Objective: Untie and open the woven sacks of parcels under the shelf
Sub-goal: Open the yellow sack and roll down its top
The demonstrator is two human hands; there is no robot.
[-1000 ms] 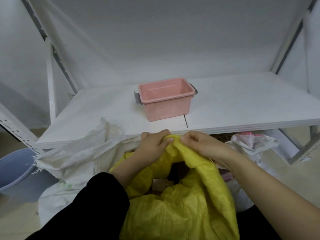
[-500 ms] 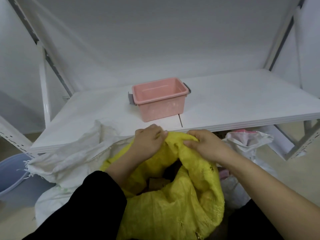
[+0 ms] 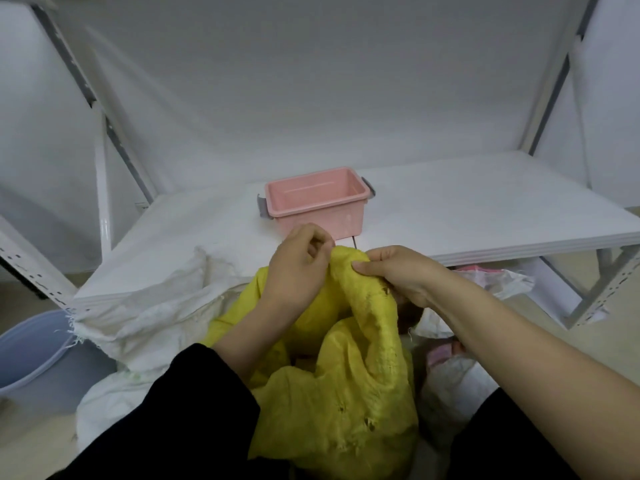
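Observation:
A yellow woven sack point(image 3: 349, 393) stands in front of me, just below the white shelf board point(image 3: 485, 209). Its mouth is bunched up at the top. My left hand point(image 3: 298, 268) pinches the left side of that bunched rim. My right hand point(image 3: 398, 275) grips the rim right beside it, thumb on the fabric. The two hands are almost touching. A dark gap in the sack below my hands shows a little of what is inside. A white woven sack point(image 3: 149, 317) slumps to the left, its frayed mouth leaning on the shelf edge.
A pink plastic bin point(image 3: 317, 202) sits on the shelf just behind my hands. White and pink bagged parcels point(image 3: 460, 362) lie to the right under the shelf. A blue tub point(image 3: 31, 355) stands on the floor at left. Metal shelf uprights point(image 3: 595, 292) frame both sides.
Both hands rose with the sack's rim and drew close together again, bunching the top. The sack's opening looks narrower than half a second ago.

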